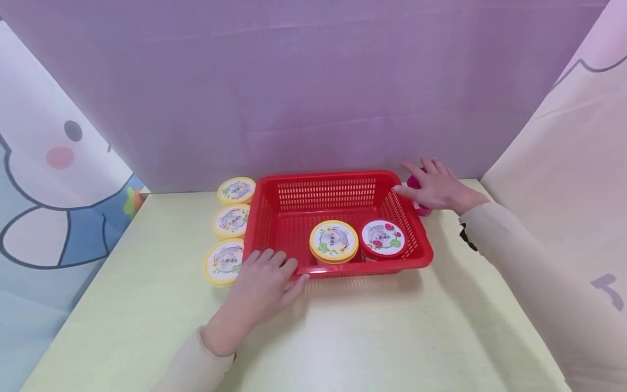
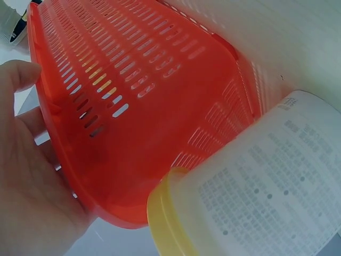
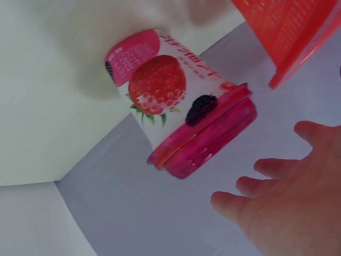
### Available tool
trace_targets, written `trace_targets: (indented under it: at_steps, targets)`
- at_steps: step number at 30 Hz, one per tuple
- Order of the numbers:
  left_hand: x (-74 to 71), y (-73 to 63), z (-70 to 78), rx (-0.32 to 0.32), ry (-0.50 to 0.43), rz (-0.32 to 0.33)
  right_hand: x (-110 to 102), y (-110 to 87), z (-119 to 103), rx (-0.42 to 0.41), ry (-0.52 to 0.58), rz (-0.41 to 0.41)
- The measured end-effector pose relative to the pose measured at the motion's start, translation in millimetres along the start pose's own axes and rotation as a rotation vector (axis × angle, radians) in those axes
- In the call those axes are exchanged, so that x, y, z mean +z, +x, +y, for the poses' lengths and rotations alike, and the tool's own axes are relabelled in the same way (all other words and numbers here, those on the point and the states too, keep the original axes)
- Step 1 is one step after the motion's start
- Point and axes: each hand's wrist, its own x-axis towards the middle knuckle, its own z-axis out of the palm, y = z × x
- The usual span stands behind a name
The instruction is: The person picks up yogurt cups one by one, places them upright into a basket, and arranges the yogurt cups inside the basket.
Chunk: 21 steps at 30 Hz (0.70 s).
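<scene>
A red plastic basket (image 1: pixel 318 220) with slotted walls stands at the middle of the table. My left hand (image 1: pixel 264 283) grips its near-left corner, fingers over the rim; the left wrist view shows the thumb at that rim too. Inside the basket sit a yellow-lidded tub (image 1: pixel 334 241) and a red-lidded tub (image 1: pixel 383 238). Past the basket's right side, my right hand (image 1: pixel 438 185) reaches with spread fingers over a pink-lidded cup, which it partly hides in the head view. The right wrist view shows this strawberry-printed cup (image 3: pixel 170 90) upright on the table, the fingers apart from it.
Three more yellow-lidded tubs (image 1: pixel 225 262) line the basket's left side, the nearest beside my left hand. A purple curtain (image 1: pixel 313 92) hangs right behind the basket. Printed cloth panels close off the left (image 1: pixel 39 163) and right (image 1: pixel 578 163) sides.
</scene>
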Motion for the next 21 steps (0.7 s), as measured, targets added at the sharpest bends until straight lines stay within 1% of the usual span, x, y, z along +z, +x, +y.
trace_targets:
  at_steps: [5, 13, 21]
  targets:
    - [-0.1, 0.1, 0.0, 0.016, 0.014, 0.013, 0.5, 4.7, 6.3, 0.042, 0.018, -0.012]
    - [0.4, -0.2, -0.3, 0.010, 0.002, 0.005, 2.4, 11.8, 14.9, 0.069, 0.006, 0.011]
    - [0.3, -0.7, 0.3, 0.010, 0.009, 0.005, 7.8, 14.1, 22.0, 0.121, 0.035, -0.014]
